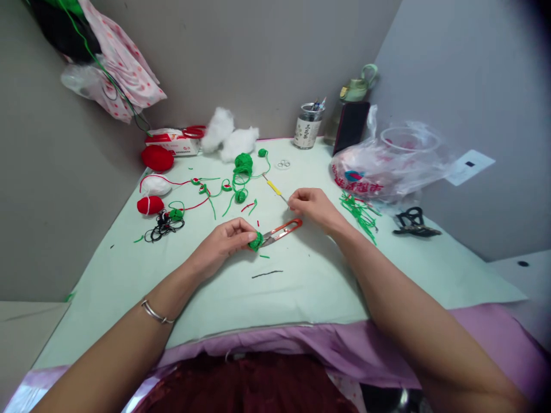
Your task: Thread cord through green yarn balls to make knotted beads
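My left hand (230,238) is closed round a small green crocheted piece (255,241), pinched between thumb and fingers above the table. Just right of that piece lie thread snips (282,231) with orange handles, their blades pointing at it. My right hand (310,205) is closed in a pinch beyond the snips. Its fingertips meet near the close end of a yellow-handled crochet hook (274,187); what they grip is too small to make out. Short green and red yarn scraps (247,207) lie between the hands and the green yarn ball (243,165).
At the left are red yarn balls (158,158), black cord (163,226) and small crocheted pieces (203,188). White stuffing (239,142), a pen jar (306,127) and a phone (350,127) line the back. A plastic bag (387,166), green yarn strands (360,215) and a black claw clip (414,223) lie right.
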Available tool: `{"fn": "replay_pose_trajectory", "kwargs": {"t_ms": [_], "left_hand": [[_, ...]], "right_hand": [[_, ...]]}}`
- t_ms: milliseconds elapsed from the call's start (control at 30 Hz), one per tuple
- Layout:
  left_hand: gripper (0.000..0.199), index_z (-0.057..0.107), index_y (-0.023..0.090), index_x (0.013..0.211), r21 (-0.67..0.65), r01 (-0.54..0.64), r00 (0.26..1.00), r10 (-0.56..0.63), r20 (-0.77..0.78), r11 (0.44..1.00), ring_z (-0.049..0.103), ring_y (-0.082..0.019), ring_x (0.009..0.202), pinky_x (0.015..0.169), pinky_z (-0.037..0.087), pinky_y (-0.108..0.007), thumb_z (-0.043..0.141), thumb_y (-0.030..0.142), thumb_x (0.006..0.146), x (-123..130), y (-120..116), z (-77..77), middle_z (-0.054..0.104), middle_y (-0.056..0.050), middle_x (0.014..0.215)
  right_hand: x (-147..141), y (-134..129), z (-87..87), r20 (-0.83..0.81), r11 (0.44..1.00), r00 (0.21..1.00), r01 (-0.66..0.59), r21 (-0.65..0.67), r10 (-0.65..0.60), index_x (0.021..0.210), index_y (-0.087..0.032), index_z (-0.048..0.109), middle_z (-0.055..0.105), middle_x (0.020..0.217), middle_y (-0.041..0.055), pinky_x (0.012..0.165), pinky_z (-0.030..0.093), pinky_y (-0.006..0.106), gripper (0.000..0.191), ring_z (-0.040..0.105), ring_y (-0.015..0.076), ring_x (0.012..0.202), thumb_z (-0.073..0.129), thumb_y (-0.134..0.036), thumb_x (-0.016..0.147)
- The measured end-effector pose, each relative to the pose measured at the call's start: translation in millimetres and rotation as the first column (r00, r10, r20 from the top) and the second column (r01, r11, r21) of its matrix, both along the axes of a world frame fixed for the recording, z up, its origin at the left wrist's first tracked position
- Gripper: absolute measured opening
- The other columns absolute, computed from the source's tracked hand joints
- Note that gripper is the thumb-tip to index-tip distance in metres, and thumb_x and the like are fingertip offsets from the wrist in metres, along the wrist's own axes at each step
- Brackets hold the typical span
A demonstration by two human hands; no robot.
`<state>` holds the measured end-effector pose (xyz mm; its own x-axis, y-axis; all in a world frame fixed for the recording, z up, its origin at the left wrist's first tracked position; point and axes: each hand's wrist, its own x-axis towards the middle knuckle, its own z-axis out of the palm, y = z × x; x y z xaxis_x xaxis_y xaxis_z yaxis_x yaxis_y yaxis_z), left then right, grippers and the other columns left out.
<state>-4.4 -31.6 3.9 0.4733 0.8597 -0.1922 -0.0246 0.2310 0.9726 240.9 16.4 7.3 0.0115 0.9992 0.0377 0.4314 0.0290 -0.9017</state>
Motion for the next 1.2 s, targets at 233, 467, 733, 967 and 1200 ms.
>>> {"fn": "replay_pose_trajectory", "kwargs": {"t_ms": [233, 467, 733, 967, 1200], "left_hand": [[0.022, 0.068, 0.019, 0.092, 0.026, -0.055, 0.998, 0.055, 0.022, 0.998, 0.059, -0.014, 0.079, 0.074, 0.047, -0.026, 0.076, 0.032, 0.077, -2.2, 3.5, 3.2, 0.064, -0.002, 0.090], [0.032, 0.066, 0.019, 0.099, 0.096, -0.088, 0.996, 0.085, 0.035, 0.992, 0.062, -0.017, 0.097, 0.088, 0.047, -0.029, 0.081, 0.027, 0.072, -5.5, 5.7, -3.5, 0.067, -0.005, 0.107], [0.033, 0.065, 0.019, 0.101, 0.099, -0.075, 0.997, 0.073, 0.020, 0.992, 0.063, -0.017, 0.096, 0.087, 0.048, -0.029, 0.080, 0.029, 0.073, -5.1, 6.0, -5.6, 0.068, -0.004, 0.104], [0.029, 0.066, 0.018, 0.097, 0.056, -0.073, 0.997, 0.071, 0.026, 0.996, 0.063, -0.015, 0.089, 0.082, 0.048, -0.027, 0.080, 0.029, 0.073, -2.7, 4.6, -7.4, 0.068, -0.003, 0.096], [0.018, 0.065, 0.019, 0.091, -0.058, -0.018, 0.991, 0.025, 0.130, 0.998, 0.059, -0.012, 0.076, 0.074, 0.052, -0.026, 0.075, 0.030, 0.080, -0.1, 0.3, -0.2, 0.062, 0.000, 0.085]], "right_hand": [[-0.1, -9.8, -4.7, 0.573, 0.981, 0.813, -0.016, 0.195, -0.101, 0.082, -0.018, 0.065, 0.067, 0.082, 0.0057, 0.062, 0.032, 0.029, 0.008, 0.051, 0.0167, 0.067, 0.058, -0.023, 0.083], [-28.9, -30.1, 6.5, 0.150, 0.914, 0.940, -0.334, 0.230, 0.306, 0.089, -0.016, 0.073, 0.068, 0.084, 0.0035, 0.066, 0.042, 0.027, 0.018, 0.055, 0.0126, 0.067, 0.056, -0.024, 0.090], [-39.2, -42.7, 10.0, 0.105, 0.859, 0.912, -0.409, 0.309, 0.396, 0.094, -0.020, 0.074, 0.064, 0.088, 0.0032, 0.066, 0.045, 0.026, 0.011, 0.057, 0.0124, 0.071, 0.064, -0.022, 0.090], [-47.2, -47.3, 3.4, 0.367, 0.799, 0.860, -0.483, 0.360, 0.355, 0.090, -0.018, 0.066, 0.061, 0.087, 0.0039, 0.067, 0.041, 0.026, 0.015, 0.056, 0.0142, 0.075, 0.052, -0.017, 0.095], [-48.7, -43.1, -7.8, 0.680, 0.778, 0.732, -0.452, 0.436, 0.045, 0.086, -0.016, 0.057, 0.056, 0.086, 0.0089, 0.063, 0.032, 0.030, 0.020, 0.046, 0.0188, 0.072, 0.040, -0.007, 0.092]]}}
